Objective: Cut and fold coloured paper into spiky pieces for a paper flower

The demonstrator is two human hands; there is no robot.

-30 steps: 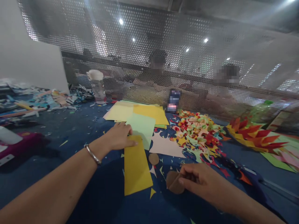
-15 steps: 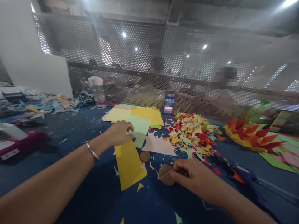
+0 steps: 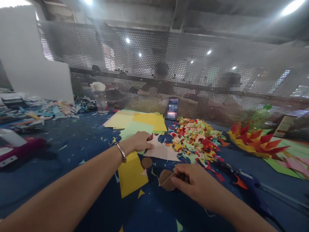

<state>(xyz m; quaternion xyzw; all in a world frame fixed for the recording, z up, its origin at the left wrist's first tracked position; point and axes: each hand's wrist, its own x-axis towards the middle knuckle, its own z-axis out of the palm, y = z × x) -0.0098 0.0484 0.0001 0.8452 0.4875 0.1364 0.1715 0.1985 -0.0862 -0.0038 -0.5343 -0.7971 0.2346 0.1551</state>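
The left hand (image 3: 140, 141), fingers loosely parted, is over the pink sheet (image 3: 162, 153); the right hand (image 3: 190, 178) pinches the brown disc (image 3: 165, 180) to its left. A dragging left wrist could shift the yellow sheet (image 3: 132, 178) beneath.

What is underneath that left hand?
Around the left hand, parts of a pale green sheet, the nearer yellow sheet and a pale pink sheet show. Whatever lies directly beneath, including any overlap between these sheets, is covered and can't be seen.
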